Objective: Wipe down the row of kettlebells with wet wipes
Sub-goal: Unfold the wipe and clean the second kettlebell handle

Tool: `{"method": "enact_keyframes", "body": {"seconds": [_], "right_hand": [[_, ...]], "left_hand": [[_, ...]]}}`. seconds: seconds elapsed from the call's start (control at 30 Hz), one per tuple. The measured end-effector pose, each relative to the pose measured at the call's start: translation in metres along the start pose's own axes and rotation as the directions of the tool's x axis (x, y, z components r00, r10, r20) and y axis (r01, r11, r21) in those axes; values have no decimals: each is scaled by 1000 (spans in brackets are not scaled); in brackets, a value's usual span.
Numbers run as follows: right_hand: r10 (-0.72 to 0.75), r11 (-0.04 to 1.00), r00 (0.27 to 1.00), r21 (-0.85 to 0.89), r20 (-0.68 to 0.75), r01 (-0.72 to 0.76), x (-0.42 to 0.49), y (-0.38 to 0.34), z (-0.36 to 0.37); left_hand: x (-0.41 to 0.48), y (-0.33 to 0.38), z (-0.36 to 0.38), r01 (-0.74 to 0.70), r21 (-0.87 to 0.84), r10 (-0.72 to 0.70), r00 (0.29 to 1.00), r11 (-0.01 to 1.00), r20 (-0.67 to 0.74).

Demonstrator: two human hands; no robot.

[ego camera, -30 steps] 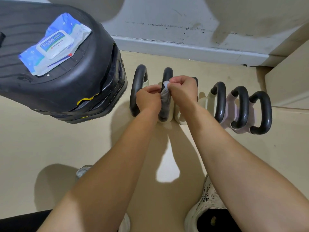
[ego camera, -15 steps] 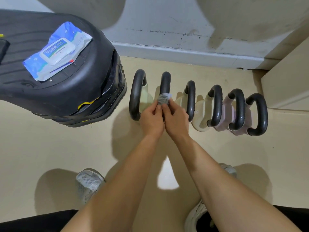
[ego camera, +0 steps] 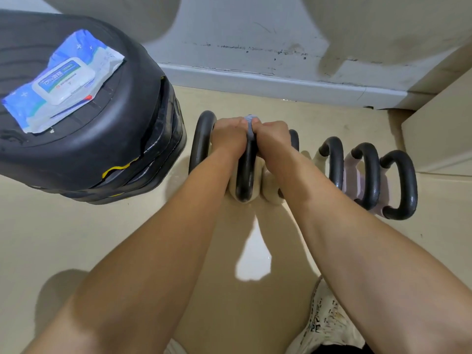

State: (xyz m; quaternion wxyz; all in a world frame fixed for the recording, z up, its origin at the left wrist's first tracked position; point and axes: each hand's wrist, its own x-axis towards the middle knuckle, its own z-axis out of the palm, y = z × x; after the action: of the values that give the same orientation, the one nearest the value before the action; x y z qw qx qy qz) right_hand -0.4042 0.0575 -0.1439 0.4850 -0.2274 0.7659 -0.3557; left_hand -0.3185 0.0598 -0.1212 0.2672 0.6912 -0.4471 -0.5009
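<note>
Since the wipe [ego camera: 251, 125] is looped over the crown of the second kettlebell [ego camera: 245, 180] from the left end of the row, the person would do best to hold both ends taut. From there they can draw it down each leg of the black handle, twisting so the underside of the bar is rubbed too. The left hand [ego camera: 228, 136] and right hand [ego camera: 272, 135] sit side by side on that crown, fingers curled tight and pinching the wipe between them.

Six kettlebells [ego camera: 367, 175] stand in a line on the floor [ego camera: 76, 238], close to its far edge under the skirting board. Their handles are black and glossy, their bodies cream or pale lilac. The wipe looks grey, probably soiled, so a fresh one from the blue pack [ego camera: 63, 80] may soon be due.
</note>
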Motion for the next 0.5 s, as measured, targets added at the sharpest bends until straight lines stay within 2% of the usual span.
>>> {"method": "enact_keyframes", "body": {"seconds": [0.03,0.07,0.23,0.33,0.5], "right_hand": [[-8,999,1000,-34,3,8,-5,1,-2],[-32,997,999,-71,19,34,-11,6,-4],[-218,962,973,-153,76,227,-63,44,-14],[-225,964,972,-128,66,232,-78,55,-14],[-173,977,984,-117,47,177,-52,37,-10]], "left_hand": [[-2,-4,-1,-28,-59,27,999,998,-17],[-7,-9,-2,-53,18,53,999,998,-5],[-48,-44,-14,-153,176,150,988,972,31],[-59,-55,-16,-183,212,186,982,960,5],[-36,-33,-9,-97,127,97,995,987,5]]}}
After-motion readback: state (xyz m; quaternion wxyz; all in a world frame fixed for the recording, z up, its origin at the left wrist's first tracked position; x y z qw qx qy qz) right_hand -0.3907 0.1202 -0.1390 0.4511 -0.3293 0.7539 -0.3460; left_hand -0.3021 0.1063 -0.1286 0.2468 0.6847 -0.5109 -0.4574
